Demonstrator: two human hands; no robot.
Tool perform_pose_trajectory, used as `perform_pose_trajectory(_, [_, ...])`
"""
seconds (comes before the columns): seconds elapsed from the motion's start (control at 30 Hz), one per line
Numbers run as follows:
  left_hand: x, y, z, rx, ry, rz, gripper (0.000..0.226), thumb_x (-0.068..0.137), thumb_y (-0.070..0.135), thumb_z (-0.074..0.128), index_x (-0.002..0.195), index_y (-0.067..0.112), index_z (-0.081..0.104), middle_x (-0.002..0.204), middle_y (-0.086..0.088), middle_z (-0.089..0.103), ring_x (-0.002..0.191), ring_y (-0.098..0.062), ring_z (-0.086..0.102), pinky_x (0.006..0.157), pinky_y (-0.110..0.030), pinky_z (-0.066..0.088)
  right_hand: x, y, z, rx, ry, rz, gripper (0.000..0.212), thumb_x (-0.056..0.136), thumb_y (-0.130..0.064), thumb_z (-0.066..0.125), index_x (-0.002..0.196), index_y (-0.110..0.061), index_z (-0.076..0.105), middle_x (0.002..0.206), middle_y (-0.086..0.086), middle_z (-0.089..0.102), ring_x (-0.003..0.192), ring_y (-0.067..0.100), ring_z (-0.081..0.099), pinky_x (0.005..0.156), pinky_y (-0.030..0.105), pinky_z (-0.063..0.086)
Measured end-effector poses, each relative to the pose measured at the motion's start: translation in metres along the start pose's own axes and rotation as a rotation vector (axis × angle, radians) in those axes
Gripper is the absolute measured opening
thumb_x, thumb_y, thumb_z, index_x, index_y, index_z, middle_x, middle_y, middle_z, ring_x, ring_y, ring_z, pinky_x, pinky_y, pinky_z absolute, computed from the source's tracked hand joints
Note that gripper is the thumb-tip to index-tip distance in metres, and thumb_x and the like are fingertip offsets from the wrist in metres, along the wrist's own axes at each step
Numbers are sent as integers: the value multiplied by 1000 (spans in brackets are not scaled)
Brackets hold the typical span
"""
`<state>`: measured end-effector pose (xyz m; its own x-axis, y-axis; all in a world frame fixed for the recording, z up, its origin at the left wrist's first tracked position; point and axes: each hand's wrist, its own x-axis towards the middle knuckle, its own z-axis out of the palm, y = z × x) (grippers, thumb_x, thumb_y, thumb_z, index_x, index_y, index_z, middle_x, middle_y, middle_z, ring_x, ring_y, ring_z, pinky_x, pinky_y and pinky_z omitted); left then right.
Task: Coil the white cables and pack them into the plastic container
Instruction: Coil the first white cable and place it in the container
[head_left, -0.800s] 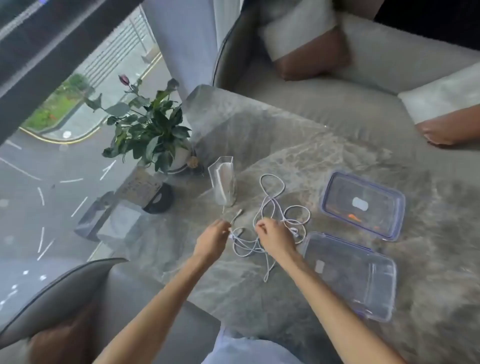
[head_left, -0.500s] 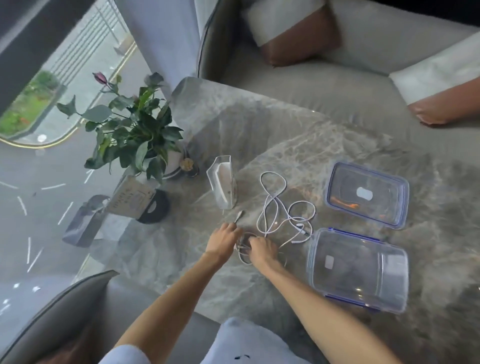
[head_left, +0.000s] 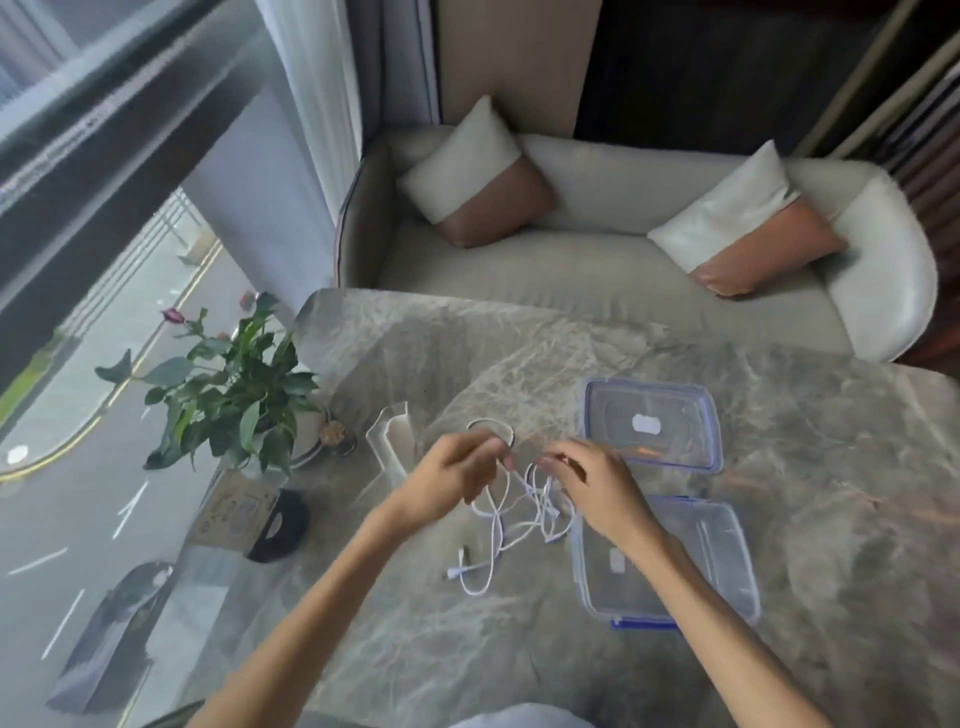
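Head cam is the only angle: left hand (head_left: 447, 480) and right hand (head_left: 592, 488) hover just above the worktop (head_left: 519, 364), each with curled fingers (head_left: 483, 452) pinching a strand of the white cables (head_left: 498, 540), I'd guess to tease a loop out of the tangle for coiling. The rest of the bundle hangs from those pinches and trails toward the person, long axis roughly far-to-near, plug ends lying at the near-left end and pointing left. Plastic container (head_left: 717, 561) sits open just beside the tangle on its right, lid (head_left: 652, 423) off behind it, presumably so coils can drop straight in.
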<state>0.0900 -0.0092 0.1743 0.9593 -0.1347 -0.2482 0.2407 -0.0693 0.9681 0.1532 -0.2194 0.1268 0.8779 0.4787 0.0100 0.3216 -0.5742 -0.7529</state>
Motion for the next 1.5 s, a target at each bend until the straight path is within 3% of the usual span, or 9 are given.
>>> perform_pose_trajectory(0.23, [-9,136,49,-454,-58,283,35,97,28,39,86,11,68,46,10,35,37,-3,21,38,-18,12,12,11,-43,30,-184,234,30,92,-25,61,83,4,65,78,25,62,68,12,45,65,30,37])
perform_pose_trajectory(0.47, [-46,206,66,-458,-65,600,30,98,25,44,111,8,63,54,12,38,42,-1,24,38,-15,19,2,-7,-83,557,-124,201,8,93,-15,68,88,-14,73,70,-8,70,69,7,63,67,17,52])
perform_pose_trajectory(0.67, [-51,236,31,-407,12,645,37,105,27,33,136,19,53,59,4,37,43,-11,15,38,-21,13,-13,-28,-144,1269,-89,27,47,71,-54,81,87,-12,70,50,-10,36,43,8,20,40,20,27])
perform_pose_trajectory(0.83, [-50,230,26,-588,-187,557,40,102,21,37,138,9,50,63,2,23,44,-8,18,40,-20,18,-11,-41,-206,927,163,7,44,93,-54,53,93,-15,73,54,-9,27,39,3,23,37,17,20])
perform_pose_trajectory(0.97, [-56,251,45,-471,-413,521,27,87,17,60,113,8,66,63,3,48,54,-10,39,51,-20,32,-21,-30,-230,149,394,141,24,104,-26,47,103,-24,72,89,6,64,94,21,66,82,32,49])
perform_pose_trajectory(1.07, [-46,274,93,-148,-582,512,27,91,-4,49,115,5,59,78,-4,62,69,-13,52,61,-21,38,-25,-67,-240,377,337,2,41,104,-32,48,145,-27,48,142,-3,55,137,16,47,116,39,34])
perform_pose_trajectory(1.17, [-24,297,142,-125,-709,538,37,92,-17,39,124,-2,49,85,-12,61,76,-19,55,68,-27,42,-32,-110,-246,754,256,-171,70,94,-57,51,153,-24,36,102,30,64,101,34,65,93,46,49])
perform_pose_trajectory(1.3, [2,311,163,-405,-511,533,47,91,-19,40,134,-1,46,84,-2,61,70,-11,58,67,-20,47,-28,-133,-248,1106,187,-172,40,89,-58,55,100,-21,66,59,-4,58,47,7,40,50,21,27])
perform_pose_trajectory(1.5, [40,331,142,-667,-250,508,44,81,9,66,124,1,59,87,4,58,72,-5,47,59,-15,38,-59,-122,-234,489,127,-125,40,99,-47,42,77,-29,70,49,-10,32,42,5,28,42,20,24])
